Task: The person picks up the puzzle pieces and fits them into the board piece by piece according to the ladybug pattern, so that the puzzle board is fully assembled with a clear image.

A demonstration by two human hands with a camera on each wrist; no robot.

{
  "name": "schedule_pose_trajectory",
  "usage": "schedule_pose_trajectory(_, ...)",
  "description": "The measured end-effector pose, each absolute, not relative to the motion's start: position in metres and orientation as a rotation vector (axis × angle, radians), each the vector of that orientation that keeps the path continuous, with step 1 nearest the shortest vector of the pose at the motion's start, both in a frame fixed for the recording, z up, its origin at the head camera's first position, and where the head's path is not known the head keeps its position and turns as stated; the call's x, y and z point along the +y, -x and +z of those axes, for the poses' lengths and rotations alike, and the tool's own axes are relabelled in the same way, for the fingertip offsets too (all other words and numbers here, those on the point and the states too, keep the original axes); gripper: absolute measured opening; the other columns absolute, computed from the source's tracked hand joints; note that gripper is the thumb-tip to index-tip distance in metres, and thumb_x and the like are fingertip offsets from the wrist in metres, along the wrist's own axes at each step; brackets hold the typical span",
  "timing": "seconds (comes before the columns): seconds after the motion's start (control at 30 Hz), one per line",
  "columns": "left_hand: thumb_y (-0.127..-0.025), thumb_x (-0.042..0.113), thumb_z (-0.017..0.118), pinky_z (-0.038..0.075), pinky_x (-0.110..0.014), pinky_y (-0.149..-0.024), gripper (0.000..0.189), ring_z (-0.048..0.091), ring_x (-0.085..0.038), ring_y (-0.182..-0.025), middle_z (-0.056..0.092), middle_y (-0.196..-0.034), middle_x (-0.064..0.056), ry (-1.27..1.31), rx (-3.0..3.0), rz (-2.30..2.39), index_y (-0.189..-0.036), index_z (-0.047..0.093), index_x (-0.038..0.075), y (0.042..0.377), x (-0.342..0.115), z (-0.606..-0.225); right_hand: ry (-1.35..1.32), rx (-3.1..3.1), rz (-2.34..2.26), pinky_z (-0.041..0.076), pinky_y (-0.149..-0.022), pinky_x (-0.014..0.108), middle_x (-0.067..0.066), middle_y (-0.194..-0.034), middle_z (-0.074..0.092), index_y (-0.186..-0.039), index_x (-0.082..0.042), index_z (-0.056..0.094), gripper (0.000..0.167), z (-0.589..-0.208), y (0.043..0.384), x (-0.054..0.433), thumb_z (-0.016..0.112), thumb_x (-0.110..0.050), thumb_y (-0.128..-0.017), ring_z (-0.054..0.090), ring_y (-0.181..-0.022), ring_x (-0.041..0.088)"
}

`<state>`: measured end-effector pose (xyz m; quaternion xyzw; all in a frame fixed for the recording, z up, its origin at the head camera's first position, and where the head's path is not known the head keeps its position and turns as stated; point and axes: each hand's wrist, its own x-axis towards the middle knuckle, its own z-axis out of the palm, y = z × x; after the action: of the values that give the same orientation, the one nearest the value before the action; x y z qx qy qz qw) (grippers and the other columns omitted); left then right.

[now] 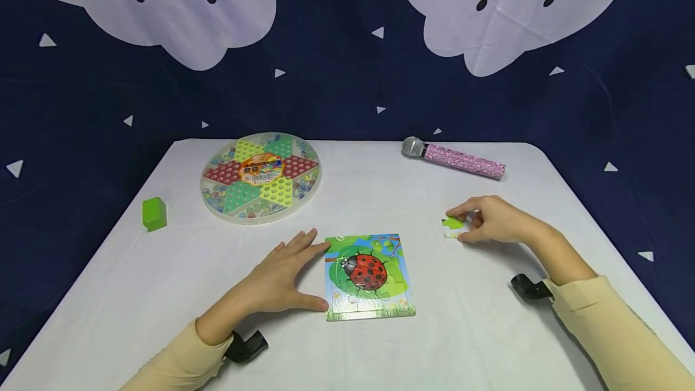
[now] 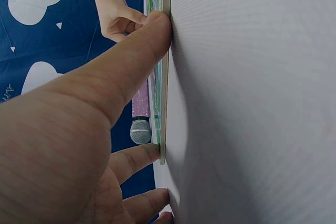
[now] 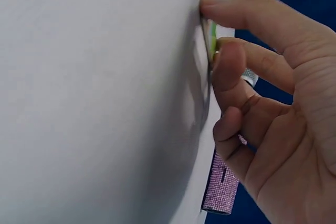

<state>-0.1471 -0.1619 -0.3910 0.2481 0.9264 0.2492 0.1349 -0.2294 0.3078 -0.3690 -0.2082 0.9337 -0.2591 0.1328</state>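
Observation:
A square jigsaw puzzle [image 1: 369, 276] with a red ladybug picture lies flat at the front middle of the table. My left hand [image 1: 279, 279] spreads along its left side, the thumb at the lower left corner and the index fingertip at the upper left one. In the left wrist view the thumb [image 2: 142, 40] presses against the board's edge [image 2: 164, 87]. To the right of the puzzle, my right hand [image 1: 496, 220] pinches a small green and white puzzle piece [image 1: 452, 226] between thumb and fingers. Seen edge-on in the right wrist view, the piece [image 3: 211, 38] tilts close over the tablecloth.
Behind the puzzle to the left lies a round Chinese checkers set [image 1: 260, 177] with marbles. A pink glittery microphone [image 1: 461, 160] rests at the back right. One green block [image 1: 154, 214] stands near the left edge. A dark blue cloud-patterned cloth [image 1: 336, 95] hangs behind the white table [image 1: 358, 183].

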Motion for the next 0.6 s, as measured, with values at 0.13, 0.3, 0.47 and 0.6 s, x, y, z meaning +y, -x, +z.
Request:
schedule_pose_trajectory(0.13, -0.073, 0.061, 0.094, 0.019, -0.073, -0.130, 0.113, 0.021, -0.042, -0.166, 0.025, -0.179, -0.017, -0.722, 2.683, 0.720, -0.164, 0.045, 0.016, 0.147, -0.162, -0.391, 0.627, 2.733, -0.761, 0.045, -0.059, 0.022, 0.001, -0.104, 0.074, -0.132, -0.002, 0.075, 0.055, -0.371, 0.227, 0.307, 0.093, -0.020, -0.083, 0.052, -0.066, 0.003)
schedule_pose_trajectory(0.3, -0.073, 0.061, 0.094, 0.019, -0.073, -0.130, 0.113, 0.021, -0.042, -0.166, 0.025, -0.178, -0.017, -0.719, 2.681, 0.718, -0.165, 0.045, 0.016, 0.147, -0.162, -0.392, 0.642, 2.764, -0.778, 0.044, -0.057, 0.022, 0.000, -0.101, 0.071, -0.130, -0.002, 0.075, 0.055, -0.376, 0.223, 0.304, 0.093, -0.019, -0.081, 0.051, -0.063, 0.002)
schedule_pose_trajectory(0.47, -0.073, 0.061, 0.094, 0.020, -0.073, -0.130, 0.113, 0.021, -0.043, -0.166, 0.025, -0.178, -0.018, -0.721, 2.684, 0.713, -0.165, 0.045, 0.016, 0.147, -0.162, -0.391, 0.665, 2.766, -0.817, 0.044, -0.052, 0.022, 0.000, -0.099, 0.069, -0.130, -0.005, 0.075, 0.055, -0.374, 0.216, 0.292, 0.093, -0.016, -0.080, 0.050, -0.060, 0.002)
schedule_pose_trajectory(0.6, -0.073, 0.061, 0.094, 0.020, -0.073, -0.130, 0.113, 0.022, -0.043, -0.166, 0.025, -0.178, -0.018, -0.723, 2.687, 0.708, -0.165, 0.045, 0.015, 0.147, -0.161, -0.390, 0.683, 2.739, -0.856, 0.046, -0.051, 0.023, 0.001, -0.101, 0.069, -0.130, -0.005, 0.074, 0.053, -0.369, 0.210, 0.281, 0.091, -0.012, -0.080, 0.051, -0.058, 0.003)
